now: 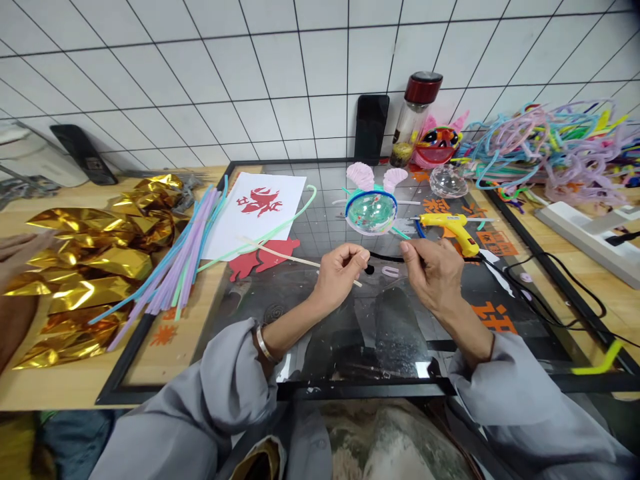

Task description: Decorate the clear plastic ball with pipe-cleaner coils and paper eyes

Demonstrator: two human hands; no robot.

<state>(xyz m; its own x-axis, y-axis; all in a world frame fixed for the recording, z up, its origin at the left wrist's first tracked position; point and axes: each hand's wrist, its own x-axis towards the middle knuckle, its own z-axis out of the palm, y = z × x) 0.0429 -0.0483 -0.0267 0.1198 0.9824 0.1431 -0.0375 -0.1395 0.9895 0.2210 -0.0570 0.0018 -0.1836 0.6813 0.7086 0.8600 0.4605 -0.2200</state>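
Between my two hands runs a short black pipe cleaner (386,257), held above the dark glass panel. My left hand (343,272) pinches one end with thumb and forefinger. The other end is gripped by my right hand (434,272), its fingers curled round. Just beyond them sits a clear plastic dome (371,213) with a blue rim, greenish inside, and two pink fuzzy ears on top. A yellow glue gun (453,229) lies behind my right hand. A small pink bent piece (390,271) and a black round piece (369,269) lie on the panel between my hands.
Pipe cleaners (185,260) and gold foil (100,260) lie left, by another person's hand (23,247). White paper (225,230) and a red cutout (267,259) are nearby. At the back stand a bottle (413,120) and phone (371,130); right, tangled pipe cleaners (540,150) and a power strip (590,237).
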